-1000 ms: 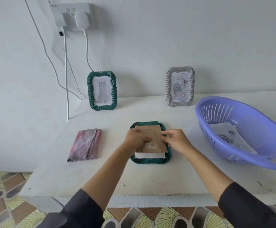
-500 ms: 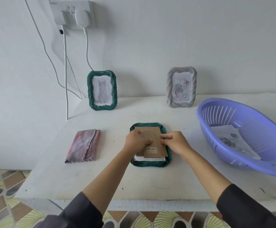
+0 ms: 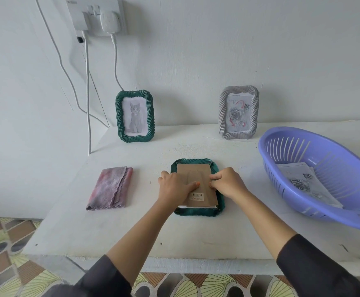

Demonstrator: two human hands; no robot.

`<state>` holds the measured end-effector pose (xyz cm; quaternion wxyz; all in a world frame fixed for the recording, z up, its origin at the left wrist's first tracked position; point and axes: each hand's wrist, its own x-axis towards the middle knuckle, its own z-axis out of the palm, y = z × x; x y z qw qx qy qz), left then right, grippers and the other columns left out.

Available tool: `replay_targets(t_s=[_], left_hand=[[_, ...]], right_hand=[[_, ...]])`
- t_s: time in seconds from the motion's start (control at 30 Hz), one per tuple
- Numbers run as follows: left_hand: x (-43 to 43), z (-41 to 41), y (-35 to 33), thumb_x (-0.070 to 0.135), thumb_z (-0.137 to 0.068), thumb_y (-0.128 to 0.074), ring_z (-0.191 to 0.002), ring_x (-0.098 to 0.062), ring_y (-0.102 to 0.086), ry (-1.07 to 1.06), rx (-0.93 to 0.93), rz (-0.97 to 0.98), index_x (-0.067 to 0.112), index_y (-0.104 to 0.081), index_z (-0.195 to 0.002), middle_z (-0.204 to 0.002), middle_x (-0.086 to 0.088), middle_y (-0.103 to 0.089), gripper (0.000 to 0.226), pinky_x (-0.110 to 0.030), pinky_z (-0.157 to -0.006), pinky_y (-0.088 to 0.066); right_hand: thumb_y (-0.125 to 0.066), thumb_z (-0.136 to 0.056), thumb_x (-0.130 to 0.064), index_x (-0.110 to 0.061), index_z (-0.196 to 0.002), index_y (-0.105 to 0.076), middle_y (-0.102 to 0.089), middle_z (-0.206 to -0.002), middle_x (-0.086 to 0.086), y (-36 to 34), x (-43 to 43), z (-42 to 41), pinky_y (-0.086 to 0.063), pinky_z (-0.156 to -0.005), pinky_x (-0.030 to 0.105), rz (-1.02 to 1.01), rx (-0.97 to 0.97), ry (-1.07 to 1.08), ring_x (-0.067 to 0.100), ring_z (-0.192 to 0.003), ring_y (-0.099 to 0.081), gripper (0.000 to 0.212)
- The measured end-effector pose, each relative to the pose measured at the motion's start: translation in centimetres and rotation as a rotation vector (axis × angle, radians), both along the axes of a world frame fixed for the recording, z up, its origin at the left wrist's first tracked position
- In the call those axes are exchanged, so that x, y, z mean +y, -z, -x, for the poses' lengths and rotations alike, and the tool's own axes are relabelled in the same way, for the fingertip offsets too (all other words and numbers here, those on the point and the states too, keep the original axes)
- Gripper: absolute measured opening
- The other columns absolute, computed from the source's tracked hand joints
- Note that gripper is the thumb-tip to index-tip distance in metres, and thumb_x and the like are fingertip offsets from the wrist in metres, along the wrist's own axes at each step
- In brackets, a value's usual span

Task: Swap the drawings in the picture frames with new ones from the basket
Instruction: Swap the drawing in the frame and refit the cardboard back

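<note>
A green picture frame (image 3: 196,162) lies face down on the table's middle, with its brown cardboard backing (image 3: 198,174) on top and a white sheet edge showing at its near end. My left hand (image 3: 174,188) presses on the backing's left side, thumb stretched across it. My right hand (image 3: 226,183) pinches the backing's right edge with curled fingers. A purple basket (image 3: 282,144) at the right holds drawings (image 3: 303,183) of roses. Two frames stand at the wall: a green one (image 3: 135,116) with a cat drawing, a grey one (image 3: 239,112) with a rose drawing.
A folded pink cloth (image 3: 111,187) lies left of the flat frame. White cables (image 3: 88,93) hang from a wall socket (image 3: 97,16) down to the table's back left corner. The table's front edge (image 3: 174,264) runs just below my forearms, above a patterned floor.
The backing has slid down into the frame, covering more of the white sheet at the near end. Both hands have stayed on the backing's sides.
</note>
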<state>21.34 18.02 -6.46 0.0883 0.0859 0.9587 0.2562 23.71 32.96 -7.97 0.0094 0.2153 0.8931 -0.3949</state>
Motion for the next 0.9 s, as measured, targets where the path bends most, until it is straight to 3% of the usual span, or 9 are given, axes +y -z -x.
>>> replay_targets(t_s=[0.2,0.47,0.53,0.6,0.7,0.9], left_hand=[[-0.1,0.3,0.3,0.052,-0.084,-0.056,-0.113,-0.028,-0.041,0.008,0.003,0.009,0.003,-0.061,-0.107,-0.115,-0.013,-0.051,0.054,-0.033,-0.096,-0.035],[-0.1,0.8,1.0,0.055,-0.081,-0.058,-0.111,-0.027,-0.042,-0.004,0.003,0.014,0.004,-0.061,-0.105,-0.114,-0.013,-0.049,0.056,-0.031,-0.094,-0.036],[-0.1,0.8,1.1,0.055,-0.081,-0.058,-0.111,-0.026,-0.042,0.004,-0.002,0.028,0.004,-0.061,-0.105,-0.114,-0.013,-0.048,0.056,-0.031,-0.093,-0.035],[-0.2,0.8,1.3,0.056,-0.081,-0.058,-0.110,-0.026,-0.042,0.003,0.002,0.031,0.004,-0.060,-0.104,-0.114,-0.013,-0.048,0.057,-0.030,-0.092,-0.035],[-0.1,1.0,1.4,0.056,-0.080,-0.060,-0.109,-0.026,-0.043,-0.015,-0.011,0.022,0.003,-0.059,-0.106,-0.116,-0.013,-0.046,0.059,-0.029,-0.090,-0.036],[-0.8,0.5,1.0,0.044,-0.092,-0.048,-0.117,-0.029,-0.039,-0.002,-0.051,-0.047,-0.001,-0.060,-0.105,-0.116,-0.018,-0.050,0.049,-0.034,-0.098,-0.033]], right_hand=[[-0.058,-0.077,-0.012,-0.018,-0.100,-0.070,-0.067,-0.114,0.004,-0.8,-0.7,0.3,-0.049,-0.088,0.031,-0.067,-0.042,0.053,0.027,-0.106,-0.060,0.026],[-0.057,-0.080,-0.014,-0.014,-0.103,-0.067,-0.067,-0.108,0.007,-0.8,-1.3,0.5,-0.047,-0.075,0.028,-0.187,-0.069,0.054,0.029,-0.098,-0.062,0.025],[-0.056,-0.078,-0.014,-0.011,-0.096,-0.065,-0.067,-0.100,0.006,-0.8,-1.5,0.6,-0.045,-0.067,0.027,-0.220,-0.084,0.032,0.029,-0.090,-0.062,0.020],[-0.054,-0.077,-0.013,-0.014,-0.076,-0.059,-0.062,-0.085,0.006,-0.8,-1.5,0.8,-0.039,-0.057,0.024,-0.250,-0.094,0.014,0.029,-0.078,-0.057,0.005],[-0.054,-0.077,-0.014,-0.018,-0.059,-0.035,-0.044,-0.069,0.003,-0.6,-1.5,1.1,-0.023,-0.046,0.023,-0.282,-0.094,0.005,0.026,-0.069,-0.045,0.026],[-0.053,-0.084,-0.022,-0.019,-0.057,-0.033,-0.046,-0.073,0.003,-0.5,-2.6,0.3,-0.029,-0.054,0.024,-0.415,-0.066,-0.036,0.026,-0.070,-0.045,0.033]])
